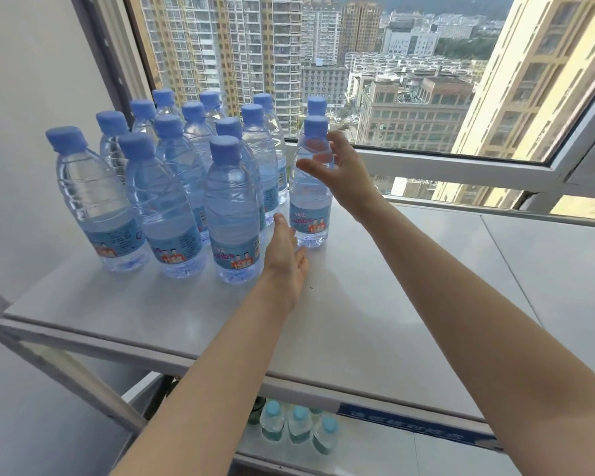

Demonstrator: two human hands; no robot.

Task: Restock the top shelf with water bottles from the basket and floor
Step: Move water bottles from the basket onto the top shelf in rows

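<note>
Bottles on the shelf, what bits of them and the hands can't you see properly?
- Back-row bottles: head view, front bottles hide their bodies; mostly caps show.
- Right hand: blurred at the end bottle; whether it grips or only touches, cannot tell.
- Lower bottles: the top shelf covers whatever stands behind them.
- Front label: small print too small to read.
- Basket and floor: outside the frame.

Clear glossy plastic bottles (232,214) — smooth, perhaps metal, shelf (375,304).
</note>
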